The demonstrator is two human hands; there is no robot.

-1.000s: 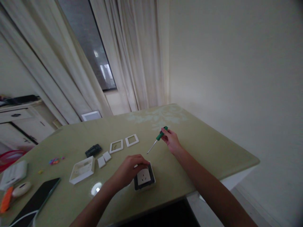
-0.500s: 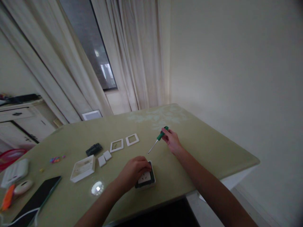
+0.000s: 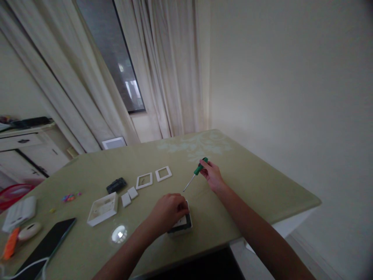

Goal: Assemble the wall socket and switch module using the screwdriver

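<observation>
My right hand (image 3: 213, 177) is closed round the green handle of a screwdriver (image 3: 198, 170). The metal shaft slants down to the left, its tip in the air just beyond the wall socket (image 3: 183, 223). That socket, white-faced with a dark frame, sits in a white box near the table's front edge. Over it my left hand (image 3: 168, 212) is bent, fingertips curled together at the socket's far side and hiding much of its face. Whatever the fingertips pinch, if anything, is hidden.
Two white frames (image 3: 144, 181), two small white plates (image 3: 126, 200), a black socket part (image 3: 116, 185) and an open white box (image 3: 102, 210) lie left of the hands. Further left are a phone (image 3: 48, 245) with a cable, coloured beads (image 3: 69, 198) and an orange object (image 3: 11, 244).
My left hand has shifted slightly right and now covers more of the socket's face. The right hand keeps the screwdriver in nearly the same place.
</observation>
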